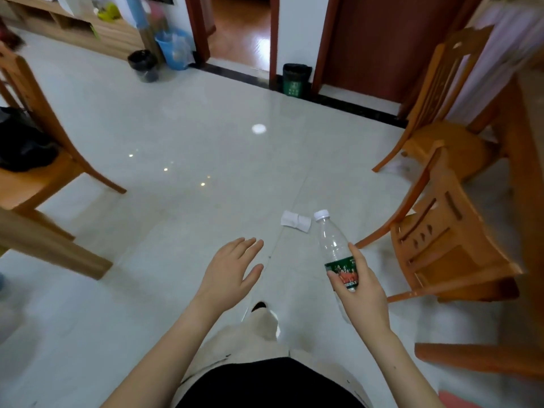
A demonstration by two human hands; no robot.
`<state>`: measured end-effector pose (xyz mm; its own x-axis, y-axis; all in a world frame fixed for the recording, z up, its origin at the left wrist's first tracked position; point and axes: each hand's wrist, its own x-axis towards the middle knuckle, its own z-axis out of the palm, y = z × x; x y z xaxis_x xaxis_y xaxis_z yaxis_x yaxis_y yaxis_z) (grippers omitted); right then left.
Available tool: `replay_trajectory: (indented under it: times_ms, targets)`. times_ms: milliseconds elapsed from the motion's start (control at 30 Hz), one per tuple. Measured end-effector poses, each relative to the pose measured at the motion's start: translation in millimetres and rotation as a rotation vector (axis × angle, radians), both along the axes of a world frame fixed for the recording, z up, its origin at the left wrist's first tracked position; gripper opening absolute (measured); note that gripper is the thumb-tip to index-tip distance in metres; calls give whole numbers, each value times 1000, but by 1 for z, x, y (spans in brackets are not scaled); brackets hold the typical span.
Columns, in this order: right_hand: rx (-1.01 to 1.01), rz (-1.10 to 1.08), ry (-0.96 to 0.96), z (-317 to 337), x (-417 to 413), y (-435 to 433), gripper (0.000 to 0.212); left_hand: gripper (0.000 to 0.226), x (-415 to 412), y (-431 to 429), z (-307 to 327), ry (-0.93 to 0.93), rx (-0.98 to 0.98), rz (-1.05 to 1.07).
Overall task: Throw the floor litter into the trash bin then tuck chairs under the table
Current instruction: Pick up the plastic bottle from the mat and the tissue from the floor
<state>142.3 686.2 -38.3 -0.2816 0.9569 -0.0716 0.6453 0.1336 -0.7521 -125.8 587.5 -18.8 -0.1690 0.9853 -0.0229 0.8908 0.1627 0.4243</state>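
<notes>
My right hand [360,293] grips an empty clear plastic bottle [332,242] with a white cap and a green and red label, held upright above the floor. My left hand [229,270] hovers open beside it, fingers spread and holding nothing. A crumpled white paper [295,220] lies on the pale tiled floor just ahead of both hands. A dark green trash bin [295,79] stands against the far wall between two doorways. A second bin with a black liner [143,65] stands at the far left.
Two wooden chairs [447,240] [441,113] stand pulled out from the table [530,160] at the right. Another wooden chair [32,134] with a black bag on its seat is at the left. A blue bucket [173,50] and a low wooden shelf line the far wall.
</notes>
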Motion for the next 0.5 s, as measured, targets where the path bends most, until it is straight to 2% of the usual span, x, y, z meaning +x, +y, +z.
replay_trajectory:
  times_ms: [267,500]
  targets:
    - [23,-140,3,19,-47,133,69,59,-80,187,24,29,21,-137]
    - [3,-114,-56,-12,-49,254,73,50,-69,299,-33,-40,-66,-132]
